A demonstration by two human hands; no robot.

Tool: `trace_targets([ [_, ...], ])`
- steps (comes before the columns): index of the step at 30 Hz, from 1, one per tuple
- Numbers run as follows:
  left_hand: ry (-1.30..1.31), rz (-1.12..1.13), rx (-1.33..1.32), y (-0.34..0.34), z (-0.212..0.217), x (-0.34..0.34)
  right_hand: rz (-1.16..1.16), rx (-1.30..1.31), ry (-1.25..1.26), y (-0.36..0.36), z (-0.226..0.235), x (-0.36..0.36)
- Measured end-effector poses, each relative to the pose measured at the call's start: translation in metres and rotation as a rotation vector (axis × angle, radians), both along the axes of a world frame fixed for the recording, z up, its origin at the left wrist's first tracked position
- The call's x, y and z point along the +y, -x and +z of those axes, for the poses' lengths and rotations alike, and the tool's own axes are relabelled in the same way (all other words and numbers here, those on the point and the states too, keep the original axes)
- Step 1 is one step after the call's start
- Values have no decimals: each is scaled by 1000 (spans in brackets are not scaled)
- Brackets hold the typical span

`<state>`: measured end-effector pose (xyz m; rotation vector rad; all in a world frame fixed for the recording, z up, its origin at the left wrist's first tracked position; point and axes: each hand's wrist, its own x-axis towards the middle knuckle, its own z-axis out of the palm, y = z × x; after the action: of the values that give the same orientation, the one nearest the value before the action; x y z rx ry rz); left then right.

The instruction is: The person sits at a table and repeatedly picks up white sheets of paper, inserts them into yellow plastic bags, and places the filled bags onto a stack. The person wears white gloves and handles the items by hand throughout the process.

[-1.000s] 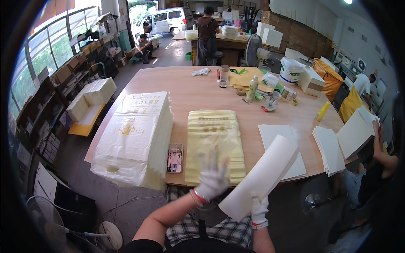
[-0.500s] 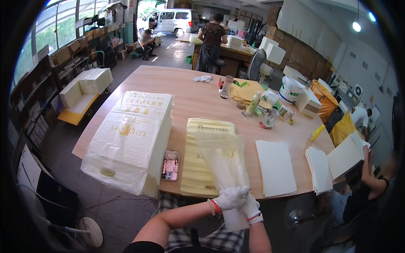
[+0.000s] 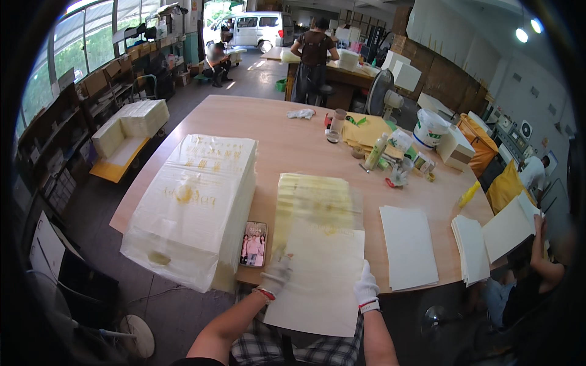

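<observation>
A plain white sheet (image 3: 317, 277) stretches from the table's front edge down over my lap. Its far end meets a thin clear plastic bag (image 3: 348, 210) with yellowish print; I cannot tell how far the sheet is inside it. Under them lies a stack of yellowish plastic bags (image 3: 305, 192). My left hand (image 3: 276, 274), in a white glove, is at the sheet's left edge, fingers smeared by motion. At the right edge my gloved right hand (image 3: 366, 288) is closed on the sheet, thumb pointing up.
Left stands a tall plastic-covered stack (image 3: 189, 201), with a phone (image 3: 253, 244) beside it. White sheets (image 3: 409, 247) lie to the right, with another pile (image 3: 469, 250) near a seated person (image 3: 531, 274). Bottles, tape and a white bucket (image 3: 429, 127) crowd the back right.
My hands were together, bunching the bag and sheet; now they are apart at the sheet's two sides. The sheet is spread flat, and the bag is lower over the stack.
</observation>
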<state>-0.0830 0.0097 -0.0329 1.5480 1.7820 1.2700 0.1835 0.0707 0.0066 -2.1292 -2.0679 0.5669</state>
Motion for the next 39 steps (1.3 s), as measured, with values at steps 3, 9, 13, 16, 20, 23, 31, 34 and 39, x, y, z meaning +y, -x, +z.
trace_targets([
  [3,44,85,-160,-4,-15,-28,87,127,-17,-11,1,-35],
  [9,133,-14,-62,-13,-24,-126,184,237,116,-41,-9,-121],
  [13,231,-50,46,-24,5,-184,201,340,228,-55,-3,-178],
  [16,294,-111,79,-26,51,-222,227,419,51,-49,16,-215],
  [20,239,-415,108,-16,57,-273,474,339,-159,-60,26,-266],
  [23,236,-453,60,-11,30,-285,653,262,-348,-60,28,-272],
  [31,43,-32,-119,-24,46,-225,293,181,145,-75,36,-233],
  [34,-64,-126,-62,-32,65,-202,197,584,-205,-100,-18,-217],
  [39,-190,-368,44,-37,131,-153,-134,1509,303,-34,-67,-169],
])
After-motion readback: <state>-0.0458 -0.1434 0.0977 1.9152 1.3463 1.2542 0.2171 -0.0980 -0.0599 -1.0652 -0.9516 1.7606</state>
